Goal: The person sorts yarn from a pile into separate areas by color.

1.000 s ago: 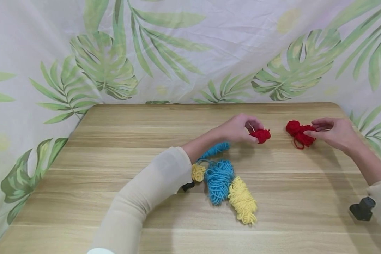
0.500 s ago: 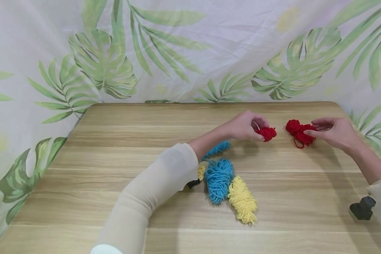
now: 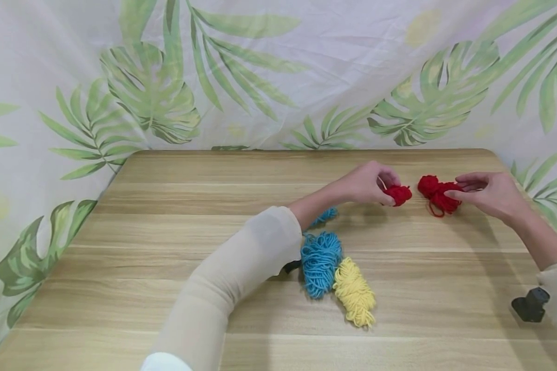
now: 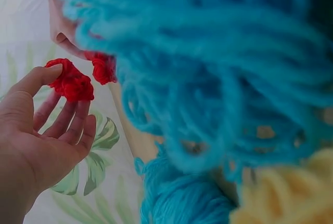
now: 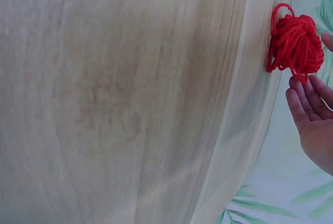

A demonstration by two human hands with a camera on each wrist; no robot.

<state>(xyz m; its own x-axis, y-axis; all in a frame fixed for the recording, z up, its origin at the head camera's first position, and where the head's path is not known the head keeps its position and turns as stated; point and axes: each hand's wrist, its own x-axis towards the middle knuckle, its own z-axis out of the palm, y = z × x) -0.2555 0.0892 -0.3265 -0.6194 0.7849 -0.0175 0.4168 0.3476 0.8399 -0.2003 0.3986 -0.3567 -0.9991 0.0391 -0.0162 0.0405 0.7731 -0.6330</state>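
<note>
Hands first: left one (image 3: 369, 184) is pinching a small red yarn bundle (image 3: 400, 196) and has slid toward 3 o'clock, so there's only a narrow gap now to the bigger, loopy red yarn clump (image 3: 447, 202). Right hand (image 3: 489, 196) hasn't budged, pinching that clump from its 3 o'clock side. So both reds sit roughly 2 o'clock from the chunky blue yarn skein (image 3: 322, 264). Oblong yellow yarn skein (image 3: 354, 292) touches the blue at 4 o'clock, on a wood-grain counter (image 3: 445, 309).
</note>
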